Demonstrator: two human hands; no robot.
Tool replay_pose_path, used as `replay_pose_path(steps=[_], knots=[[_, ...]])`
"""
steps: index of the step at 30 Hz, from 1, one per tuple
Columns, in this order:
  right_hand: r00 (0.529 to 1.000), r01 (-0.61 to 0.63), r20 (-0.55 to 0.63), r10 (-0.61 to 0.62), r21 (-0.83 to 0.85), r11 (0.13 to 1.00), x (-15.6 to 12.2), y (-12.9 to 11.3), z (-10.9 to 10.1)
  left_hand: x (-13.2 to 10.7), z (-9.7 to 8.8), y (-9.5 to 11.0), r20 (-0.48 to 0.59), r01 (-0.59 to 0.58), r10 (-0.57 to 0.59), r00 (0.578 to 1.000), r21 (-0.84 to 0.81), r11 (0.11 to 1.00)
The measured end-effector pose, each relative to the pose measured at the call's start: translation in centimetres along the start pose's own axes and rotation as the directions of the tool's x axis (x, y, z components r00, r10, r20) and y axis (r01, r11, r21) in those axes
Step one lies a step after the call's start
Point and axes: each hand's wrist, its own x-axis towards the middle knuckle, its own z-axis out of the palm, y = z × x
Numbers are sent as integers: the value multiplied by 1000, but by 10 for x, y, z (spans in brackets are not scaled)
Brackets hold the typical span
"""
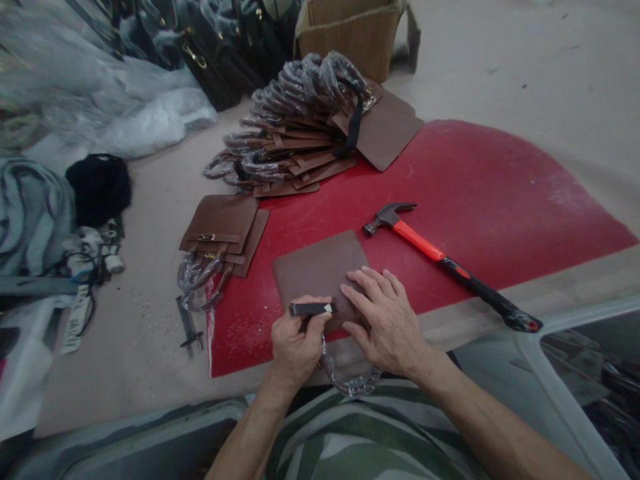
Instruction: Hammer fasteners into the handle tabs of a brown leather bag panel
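A brown leather bag panel (320, 262) lies flat on the red mat, close to the table's front edge. My left hand (299, 340) pinches a short black punch (311, 309) over the panel's near part; whether its lower end touches the leather is hidden. Fingers spread, my right hand (385, 320) rests on the panel's right side. A plastic-wrapped handle (350, 385) loops from the panel's near edge toward my body. Right of the panel lies a claw hammer (425, 247) with an orange and black grip, apart from both hands.
Brown bag pieces with wrapped handles (300, 127) are heaped at the back of the red mat (490, 180). More brown pieces (225, 223) lie at the left, near a small metal tool (189, 327). A cardboard box (350, 33), dark bags (215, 67) and plastic wrap (145, 113) stand behind.
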Motion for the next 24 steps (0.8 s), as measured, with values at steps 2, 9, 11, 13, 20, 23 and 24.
replay_pose_path(steps=[2, 9, 11, 13, 20, 23, 24], knots=[[1000, 1, -2, -1, 1, 1000, 0, 0, 0, 0, 1, 0, 6, 0, 0, 1000, 13, 1000], [1000, -9, 14, 9, 12, 1000, 0, 0, -1, 2, 6, 2, -5, -151, 151, 988, 50, 987], [1000, -5, 12, 5, 15, 1000, 1, -1, 0, 3, 7, 3, 1, -203, 203, 979, 64, 977], [1000, -4, 7, 4, 23, 1000, 1, -1, 0, 4, 8, 3, 2, -236, 237, 972, 77, 969], [995, 78, -80, -56, 310, 947, -8, 22, -19, 4, 10, 4, -21, -257, 260, 965, 95, 962], [970, -2, -236, 58, 230, 973, -13, 48, -42, 2, 11, 1, -14, -268, 271, 962, 120, 956], [956, -54, -278, 90, 136, 989, -15, 58, -50, 2, 11, 1, -8, -275, 278, 961, 127, 953]])
